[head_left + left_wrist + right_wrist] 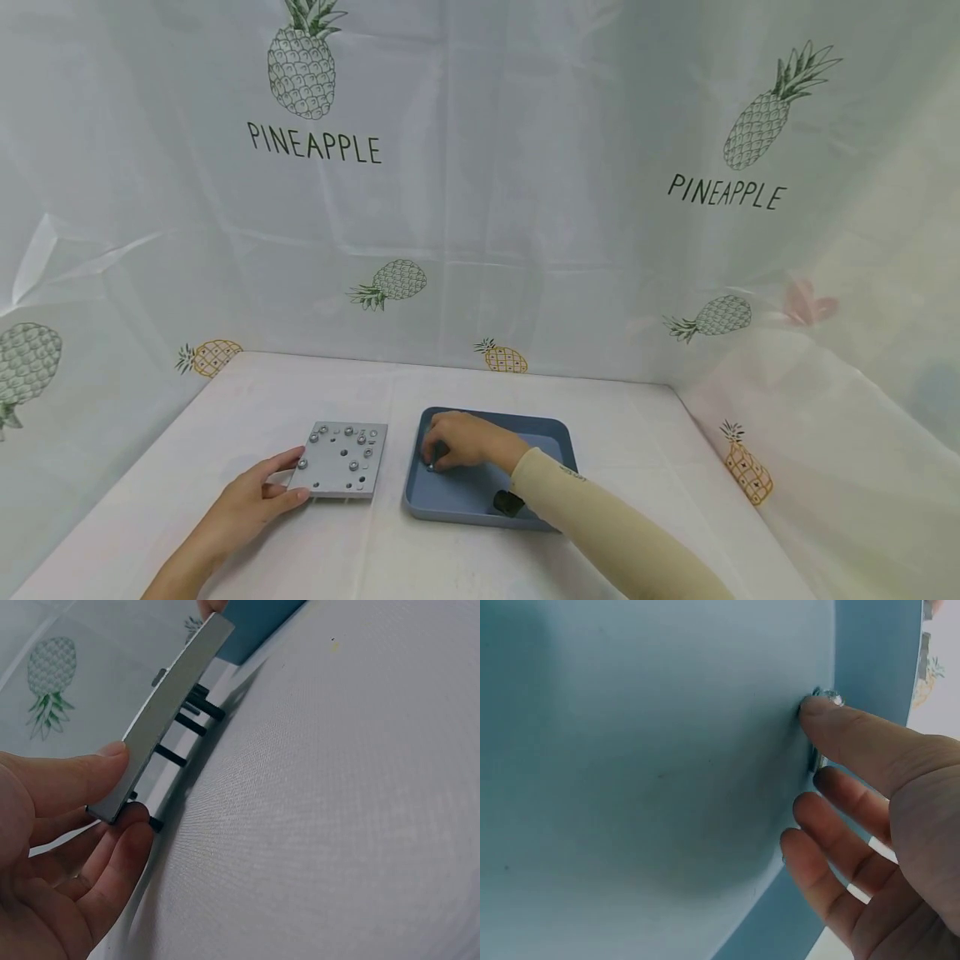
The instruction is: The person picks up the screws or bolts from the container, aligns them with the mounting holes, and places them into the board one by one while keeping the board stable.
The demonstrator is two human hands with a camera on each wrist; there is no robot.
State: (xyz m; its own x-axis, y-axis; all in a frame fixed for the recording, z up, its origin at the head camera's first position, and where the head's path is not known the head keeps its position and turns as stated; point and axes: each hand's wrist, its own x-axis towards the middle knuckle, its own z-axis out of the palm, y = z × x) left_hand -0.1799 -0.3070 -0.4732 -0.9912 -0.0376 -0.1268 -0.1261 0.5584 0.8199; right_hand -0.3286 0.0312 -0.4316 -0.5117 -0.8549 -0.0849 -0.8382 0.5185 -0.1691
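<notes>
Dividing gripped plate [327, 468] from tray [442, 510]: bare tabletop [393, 479], hands [251, 500] [465, 439] at left edges

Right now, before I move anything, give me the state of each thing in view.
Left grip: pinching the metal plate's left edge
Metal plate: held, some holes unfilled
Bolts: set in the plate, shanks sticking out beneath
Right grip: inside the tray, touching a small metal piece
Small metal piece: partly hidden; whether gripped, unclear
Tray: resting on the table
Black object: lying in the tray
Curtain: hanging, creased
</notes>
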